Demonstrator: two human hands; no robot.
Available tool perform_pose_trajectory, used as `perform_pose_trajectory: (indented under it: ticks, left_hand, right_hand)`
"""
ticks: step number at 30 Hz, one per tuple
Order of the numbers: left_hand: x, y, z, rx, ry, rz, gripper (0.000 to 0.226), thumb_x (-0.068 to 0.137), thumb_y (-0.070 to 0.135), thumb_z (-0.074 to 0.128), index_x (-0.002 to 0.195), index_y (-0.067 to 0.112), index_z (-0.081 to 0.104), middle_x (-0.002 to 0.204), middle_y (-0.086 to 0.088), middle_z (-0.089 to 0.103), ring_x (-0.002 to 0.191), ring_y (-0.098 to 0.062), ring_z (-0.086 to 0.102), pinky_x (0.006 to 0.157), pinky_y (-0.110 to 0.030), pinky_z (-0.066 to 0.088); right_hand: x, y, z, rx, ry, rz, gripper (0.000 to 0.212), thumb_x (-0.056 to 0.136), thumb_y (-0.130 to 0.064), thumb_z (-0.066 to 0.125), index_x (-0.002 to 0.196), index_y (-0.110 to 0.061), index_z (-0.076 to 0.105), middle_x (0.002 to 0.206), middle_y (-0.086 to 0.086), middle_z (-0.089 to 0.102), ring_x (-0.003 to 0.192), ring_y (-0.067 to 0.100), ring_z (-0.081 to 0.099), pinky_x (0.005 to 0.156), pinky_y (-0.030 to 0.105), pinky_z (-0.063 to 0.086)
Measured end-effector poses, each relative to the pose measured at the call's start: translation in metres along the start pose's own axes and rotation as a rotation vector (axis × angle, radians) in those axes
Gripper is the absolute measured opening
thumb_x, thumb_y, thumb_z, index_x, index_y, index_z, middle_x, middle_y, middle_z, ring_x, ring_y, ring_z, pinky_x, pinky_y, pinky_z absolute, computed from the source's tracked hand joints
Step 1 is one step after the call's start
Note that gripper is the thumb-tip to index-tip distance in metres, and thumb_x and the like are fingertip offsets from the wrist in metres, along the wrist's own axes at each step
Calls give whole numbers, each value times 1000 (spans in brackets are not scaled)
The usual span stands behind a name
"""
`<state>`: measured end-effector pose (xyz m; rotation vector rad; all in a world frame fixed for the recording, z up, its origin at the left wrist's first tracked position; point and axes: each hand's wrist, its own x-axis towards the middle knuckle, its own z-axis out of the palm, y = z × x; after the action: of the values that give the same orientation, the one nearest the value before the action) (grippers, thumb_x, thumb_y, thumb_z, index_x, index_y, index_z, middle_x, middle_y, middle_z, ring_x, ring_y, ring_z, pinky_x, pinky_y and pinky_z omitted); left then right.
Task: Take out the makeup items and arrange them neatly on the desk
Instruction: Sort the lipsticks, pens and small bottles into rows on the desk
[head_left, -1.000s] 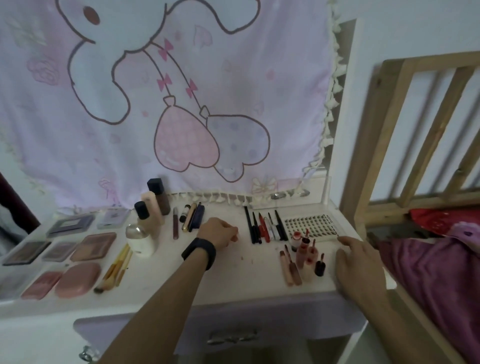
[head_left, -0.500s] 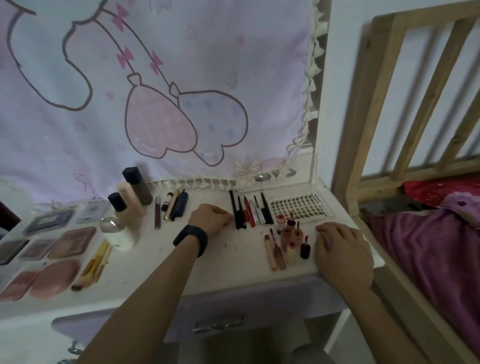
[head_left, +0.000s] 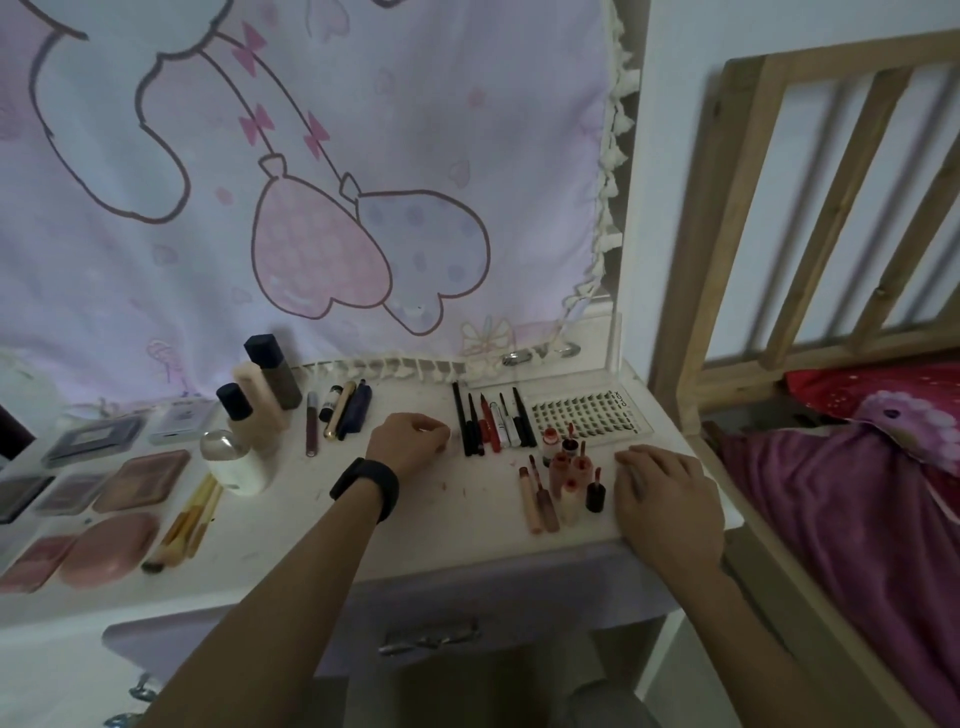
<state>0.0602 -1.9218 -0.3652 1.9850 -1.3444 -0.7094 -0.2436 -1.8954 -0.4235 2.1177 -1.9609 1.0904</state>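
Observation:
Makeup lies in groups on the white desk (head_left: 447, 525). My left hand (head_left: 408, 441), with a black wristband, rests as a closed fist mid-desk, just left of a row of black and red pencils (head_left: 491, 421). My right hand (head_left: 670, 499) lies palm down at the desk's right end, fingers curled; a thin grey streak shows between them, and I cannot tell whether it is an item. Left of that hand stands a cluster of lip glosses (head_left: 563, 478). Behind it lies a clear lash tray (head_left: 587, 415).
Foundation bottles (head_left: 265, 389), a white bottle (head_left: 236, 465), slim tubes (head_left: 340, 410), brushes (head_left: 187, 525), palettes (head_left: 143, 478) and a pink compact (head_left: 109, 548) fill the left half. A cartoon cloth (head_left: 311, 182) hangs behind. A wooden bed frame (head_left: 737, 249) and purple bedding (head_left: 857, 519) stand right. Drawer handle (head_left: 428, 636) below.
My right hand went from pointing with one finger to lying curled on the desk. The view shifted down and right. My left fist stayed by the pencils.

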Motion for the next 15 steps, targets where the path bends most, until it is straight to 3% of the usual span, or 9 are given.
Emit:
perform_pose_trajectory:
  ticks: [3, 6, 9, 11, 15]
  left_hand:
    - [-11, -9, -11, 51, -9, 39, 11, 94, 35, 64, 97, 28, 72, 100, 3, 73, 100, -17, 66, 93, -30, 51]
    - [-28, -22, -26, 124, 8, 92, 21, 96, 37, 60, 112, 28, 71, 109, 6, 70, 101, -11, 62, 88, -23, 45]
    - [-43, -39, -42, 231, 65, 134, 21, 97, 39, 55, 114, 33, 68, 108, 10, 67, 94, -8, 60, 84, -23, 47]
    - [-50, -51, -54, 276, 107, 145, 21, 98, 37, 54, 115, 35, 67, 108, 11, 67, 91, -6, 59, 83, -23, 47]
    - [-55, -66, -67, 351, 152, 163, 24, 98, 31, 55, 119, 30, 66, 125, 1, 61, 107, -15, 57, 90, -27, 46]
  right_hand:
    - [3, -1, -4, 34, -79, 18, 24, 93, -22, 58, 108, -17, 76, 115, 2, 72, 109, 30, 60, 92, 48, 49]
    - [7, -6, -15, 140, -139, 24, 26, 95, -16, 57, 116, -16, 72, 123, 6, 69, 117, 31, 56, 104, 46, 42]
    - [3, -28, -35, 321, 7, 32, 31, 93, -21, 50, 115, -16, 70, 119, 6, 69, 113, 28, 58, 103, 33, 37]
    - [-6, -58, -47, 387, 101, -35, 34, 92, -28, 45, 113, -20, 70, 116, 1, 70, 111, 23, 58, 100, 21, 32]
    - [-32, -124, -40, 406, 83, -309, 31, 92, -29, 49, 109, -18, 72, 111, -2, 69, 106, 19, 58, 95, 26, 39]
